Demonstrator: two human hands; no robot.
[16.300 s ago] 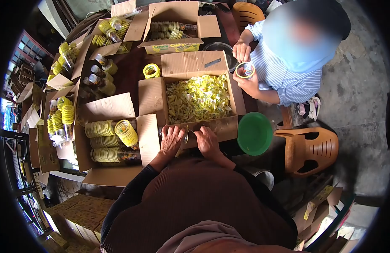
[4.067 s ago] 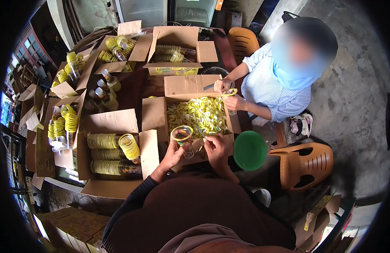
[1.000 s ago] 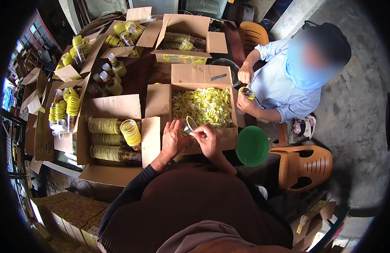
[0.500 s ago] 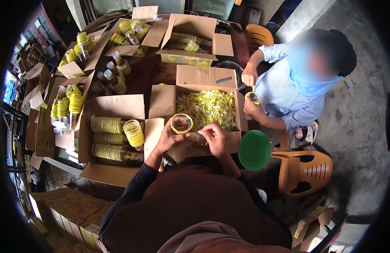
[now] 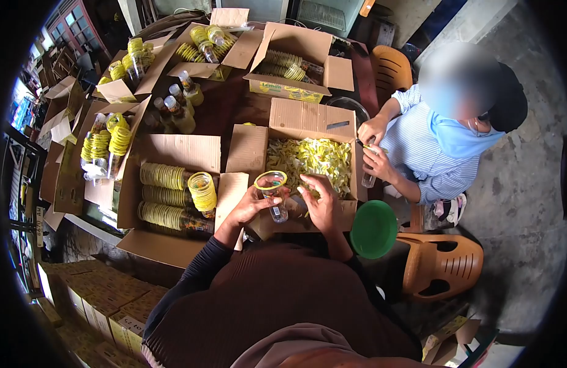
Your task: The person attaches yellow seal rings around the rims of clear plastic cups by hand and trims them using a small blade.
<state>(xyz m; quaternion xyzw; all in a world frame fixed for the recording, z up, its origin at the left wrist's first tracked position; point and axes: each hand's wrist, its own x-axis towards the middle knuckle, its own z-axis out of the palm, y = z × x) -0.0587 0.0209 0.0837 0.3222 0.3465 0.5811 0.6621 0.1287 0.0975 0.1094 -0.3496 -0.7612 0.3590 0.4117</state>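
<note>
We see the left hand (image 5: 245, 208) grasping a clear cup (image 5: 278, 212) at the near left of the carton (image 5: 302, 119), the right hand (image 5: 323, 205) loose, fingers parted; over-squeezing could, we judge, buckle the cup.

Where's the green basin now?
The green basin is right of centre in the head view, between the box of yellow pieces and the nearer orange chair.
</note>
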